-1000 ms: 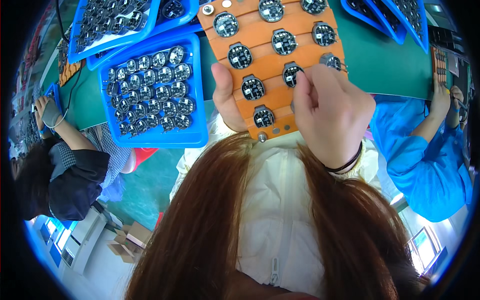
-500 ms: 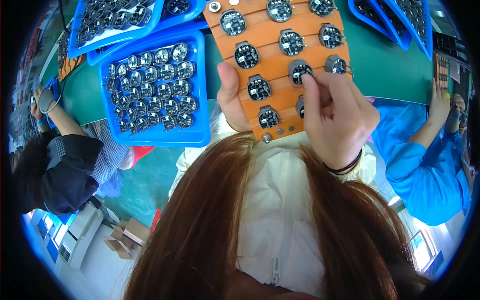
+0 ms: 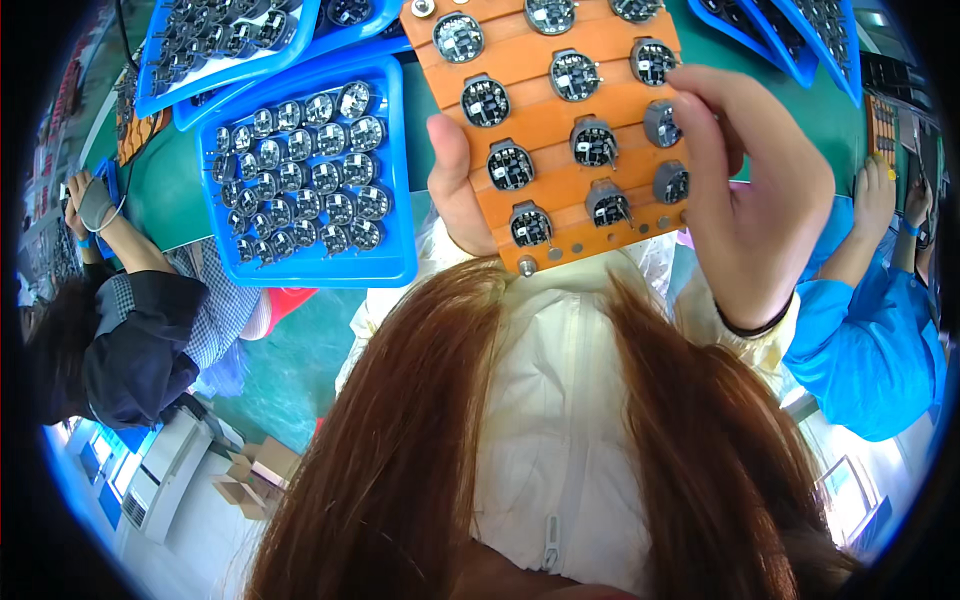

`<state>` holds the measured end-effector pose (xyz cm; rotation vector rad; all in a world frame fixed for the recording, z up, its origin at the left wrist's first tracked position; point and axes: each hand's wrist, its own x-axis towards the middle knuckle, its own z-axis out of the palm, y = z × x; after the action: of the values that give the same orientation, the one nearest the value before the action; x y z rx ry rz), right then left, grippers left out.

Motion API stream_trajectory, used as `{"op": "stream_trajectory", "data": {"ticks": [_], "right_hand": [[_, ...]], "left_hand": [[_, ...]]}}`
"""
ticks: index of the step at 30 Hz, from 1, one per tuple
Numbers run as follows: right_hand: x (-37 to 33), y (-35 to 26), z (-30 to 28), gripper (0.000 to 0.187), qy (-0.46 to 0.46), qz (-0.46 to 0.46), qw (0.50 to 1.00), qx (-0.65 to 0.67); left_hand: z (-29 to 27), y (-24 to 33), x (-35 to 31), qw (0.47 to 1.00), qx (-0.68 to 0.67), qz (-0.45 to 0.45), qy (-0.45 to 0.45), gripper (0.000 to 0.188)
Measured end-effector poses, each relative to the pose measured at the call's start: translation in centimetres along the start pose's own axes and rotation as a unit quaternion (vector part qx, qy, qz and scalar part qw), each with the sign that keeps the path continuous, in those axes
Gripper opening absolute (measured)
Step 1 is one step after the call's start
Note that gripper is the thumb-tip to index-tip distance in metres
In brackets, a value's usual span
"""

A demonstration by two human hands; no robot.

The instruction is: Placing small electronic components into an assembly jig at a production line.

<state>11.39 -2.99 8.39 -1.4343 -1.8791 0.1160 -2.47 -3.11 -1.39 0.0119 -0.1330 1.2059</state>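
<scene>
My left hand (image 3: 460,190) grips the left edge of an orange slotted board (image 3: 545,125), thumb in front and its other fingers hidden behind. Rows of round grey modules with exposed circuit boards sit in the board, several with thin pins sticking out. My right hand (image 3: 760,185) is at the board's right side, thumb and forefinger pinched at the edge of a round circuit module (image 3: 661,124) in the right column. The fingertips partly cover that module's edge. Below it, another module (image 3: 671,183) is partly hidden by the hand.
A blue tray (image 3: 404,200) filled with similar modules stands on the green table (image 3: 165,205) to the left. More blue trays (image 3: 225,88) lie behind it, and others (image 3: 800,70) at the far right. Co-workers' arms (image 3: 135,240) (image 3: 840,250) are at both sides.
My right hand has moved right and slightly up, from a middle-column module to one in the right column. The orange board has shifted slightly left and up in my left hand.
</scene>
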Motion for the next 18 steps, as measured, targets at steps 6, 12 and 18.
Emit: {"op": "stream_trajectory", "data": {"ticks": [6,12,18], "right_hand": [[2.2,-0.6,1.3,0.015,-0.124,-0.016,0.986,-0.108],[3.0,0.0,2.5,0.008,-0.057,-0.105,0.982,-0.144],[3.1,0.0,2.6,0.021,-0.115,-0.032,0.988,-0.097]], "left_hand": [[-0.2,-0.1,-0.4,0.999,-0.030,-0.021,0.000,0.079],[0.6,0.3,-0.4,0.998,-0.008,-0.037,0.048,0.079],[0.5,0.1,-0.1,0.999,-0.023,0.006,0.024,0.079]]}}
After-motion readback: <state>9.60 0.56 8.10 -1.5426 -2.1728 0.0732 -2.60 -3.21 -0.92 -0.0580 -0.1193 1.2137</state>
